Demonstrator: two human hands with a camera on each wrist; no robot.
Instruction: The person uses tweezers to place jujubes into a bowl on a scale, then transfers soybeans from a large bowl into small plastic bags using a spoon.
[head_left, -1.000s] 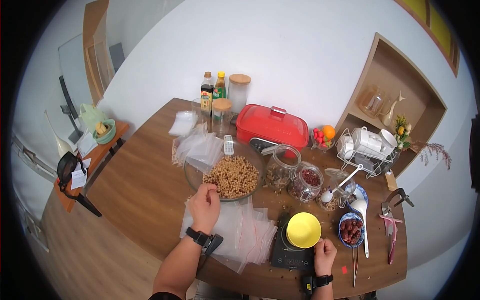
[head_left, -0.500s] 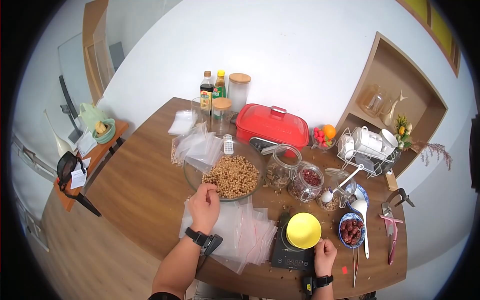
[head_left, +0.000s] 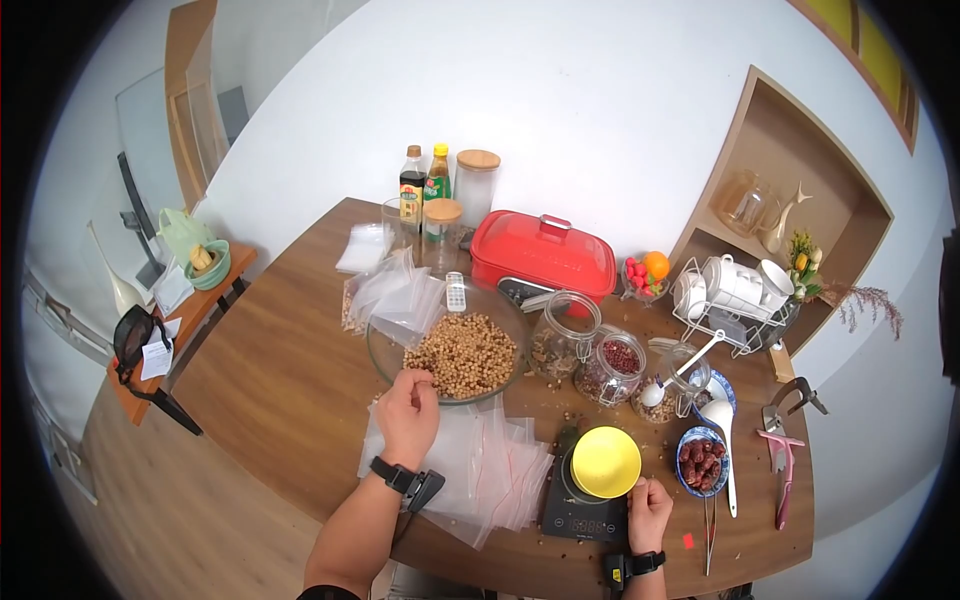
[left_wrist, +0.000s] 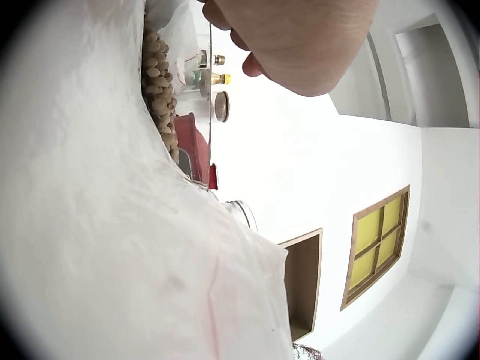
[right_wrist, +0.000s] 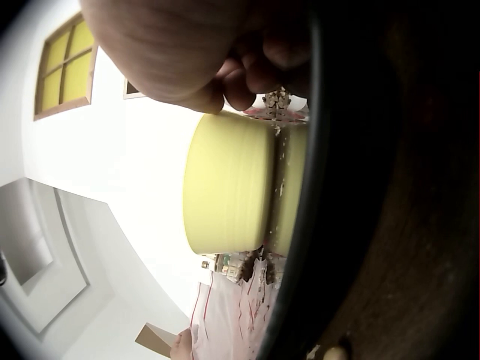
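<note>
My left hand [head_left: 408, 412], fingers loosely curled, rests at the near rim of a large glass bowl [head_left: 522, 318] of pale brown beans [head_left: 468, 358]. Under that forearm lie clear zip bags [head_left: 480, 460] with red seal lines; in the left wrist view a bag [left_wrist: 112, 210] covers much of the picture. To the right, a yellow bowl [head_left: 606, 462] sits on a black kitchen scale [head_left: 585, 522] with a lit display. Beside that bowl is my right hand [head_left: 651, 512], fingers loosely curled; its fingertips come right at the bowl's side [right_wrist: 229, 184] in the right wrist view.
Glass jars [head_left: 608, 368] of dry goods stand behind the scale. A blue-patterned bowl of dates [head_left: 702, 462], a white ladle [head_left: 722, 425] and tweezers [head_left: 710, 535] lie to the right. Behind are a red cooker [head_left: 545, 255], sauce bottles [head_left: 412, 190] and a cup rack [head_left: 735, 300].
</note>
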